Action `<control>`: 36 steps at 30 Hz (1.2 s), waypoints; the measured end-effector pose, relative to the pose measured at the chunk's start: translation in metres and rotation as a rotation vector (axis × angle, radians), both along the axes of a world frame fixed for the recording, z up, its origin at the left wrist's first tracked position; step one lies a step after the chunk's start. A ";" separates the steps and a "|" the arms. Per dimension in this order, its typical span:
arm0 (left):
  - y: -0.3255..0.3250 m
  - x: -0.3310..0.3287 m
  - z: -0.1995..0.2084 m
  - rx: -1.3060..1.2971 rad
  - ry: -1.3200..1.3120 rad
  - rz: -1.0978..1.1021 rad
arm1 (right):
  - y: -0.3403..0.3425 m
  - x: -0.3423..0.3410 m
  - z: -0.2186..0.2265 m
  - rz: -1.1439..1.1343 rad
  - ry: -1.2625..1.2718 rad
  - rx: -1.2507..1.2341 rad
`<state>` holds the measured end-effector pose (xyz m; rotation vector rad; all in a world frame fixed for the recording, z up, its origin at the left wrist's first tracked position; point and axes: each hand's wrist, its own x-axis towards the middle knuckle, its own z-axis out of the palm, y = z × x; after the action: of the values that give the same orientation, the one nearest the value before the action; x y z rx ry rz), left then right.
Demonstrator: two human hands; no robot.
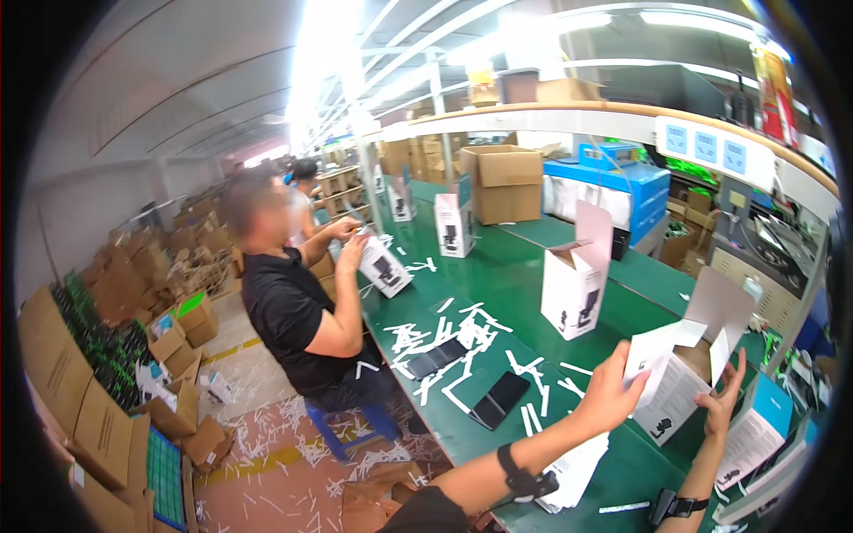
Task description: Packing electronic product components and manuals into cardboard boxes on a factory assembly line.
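My left hand grips a folded white paper leaflet above an open white product box on the green bench. My right hand, fingers spread, rests flat against the front of that box beside its raised flap. A stack of white leaflets lies under my left forearm at the bench edge. Two black flat devices lie to the left among white paper strips.
Another open white box stands mid-bench, more white boxes farther back. A person in a black shirt sits on a blue stool handling a box. Brown cartons and floor boxes surround; blue crates at right.
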<state>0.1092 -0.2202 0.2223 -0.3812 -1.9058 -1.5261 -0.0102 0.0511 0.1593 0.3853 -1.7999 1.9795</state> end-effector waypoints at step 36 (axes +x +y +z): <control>0.106 -0.160 -0.021 0.006 0.425 0.132 | -0.010 0.014 0.028 -0.555 0.032 0.201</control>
<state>-0.0509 -0.1140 0.2013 -0.5203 -1.5598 -1.2476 0.0043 0.0415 0.1877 -0.0301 -1.8395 1.4108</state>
